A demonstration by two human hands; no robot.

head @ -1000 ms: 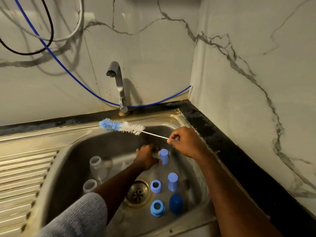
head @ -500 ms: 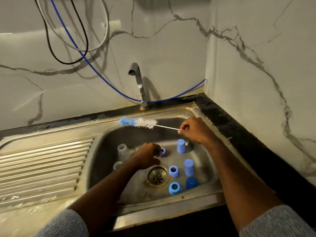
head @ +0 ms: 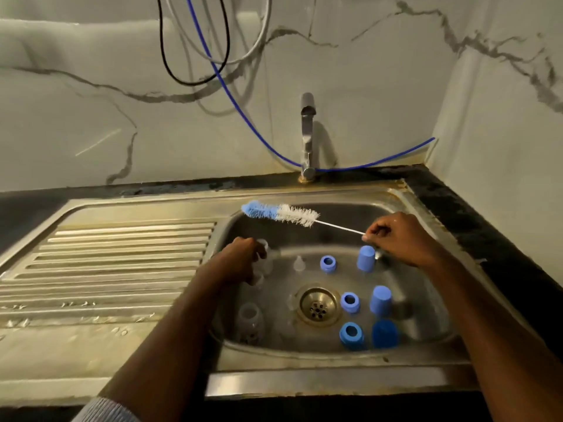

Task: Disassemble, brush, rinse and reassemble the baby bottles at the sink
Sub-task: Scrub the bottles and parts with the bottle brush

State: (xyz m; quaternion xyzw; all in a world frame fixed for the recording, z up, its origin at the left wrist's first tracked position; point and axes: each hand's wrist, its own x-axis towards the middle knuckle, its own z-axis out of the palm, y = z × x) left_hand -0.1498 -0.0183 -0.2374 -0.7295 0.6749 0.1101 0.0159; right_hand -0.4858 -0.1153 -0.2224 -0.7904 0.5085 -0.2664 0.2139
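Note:
In the steel sink (head: 335,351), my left hand (head: 239,263) curls round a clear bottle (head: 264,249) at the basin's left wall; the hand hides most of the bottle. My right hand (head: 402,239) pinches the thin wire handle of the bottle brush (head: 280,213), whose blue and white bristles point left above the basin. Another clear bottle (head: 250,325) lies at the front left. A clear nipple (head: 299,264) stands behind the drain (head: 318,305). Three blue rings (head: 349,302) and three blue caps (head: 380,300) stand in two rows on the right.
The faucet (head: 307,135) rises behind the basin and no water runs from it. A ribbed draining board (head: 115,263) stretches to the left. Blue, black and white cables (head: 213,65) hang on the marble wall. A dark counter strip (head: 475,226) borders the sink on the right.
My left hand has moved from the blue ring near the basin's middle leftward to the clear bottle. The ring now stands alone. My right hand still holds the brush above the basin.

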